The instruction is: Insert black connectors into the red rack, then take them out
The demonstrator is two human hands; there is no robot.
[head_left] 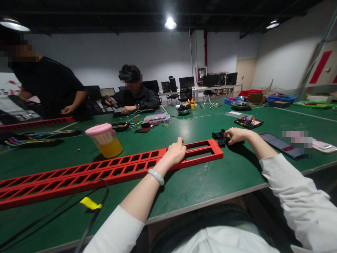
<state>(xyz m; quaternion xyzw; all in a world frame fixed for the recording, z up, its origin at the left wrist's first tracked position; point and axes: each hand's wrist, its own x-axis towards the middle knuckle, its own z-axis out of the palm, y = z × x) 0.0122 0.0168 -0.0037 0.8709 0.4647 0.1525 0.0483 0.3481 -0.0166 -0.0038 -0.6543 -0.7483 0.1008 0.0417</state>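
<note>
A long red slotted frame (147,166), ladder-like with two rows of slanted openings, lies across the green table in front of me. My left hand (176,153) is curled over this frame near its right end, the index finger raised a little. Just beyond that end is a small cluster of black plastic parts (220,140). My right hand (234,135) reaches to the cluster, its thumb and fingers bent and closed on a black part at the right side. The palm partly hides that part, so its exact kind is unclear.
A pink-lidded cup (107,140) of orange liquid stands behind the frame. A black cable (101,196) with a yellow tag (90,203) crosses the left front. Phones (283,144) lie to the right, near a black tray (249,122) of small parts. Two people work across the table.
</note>
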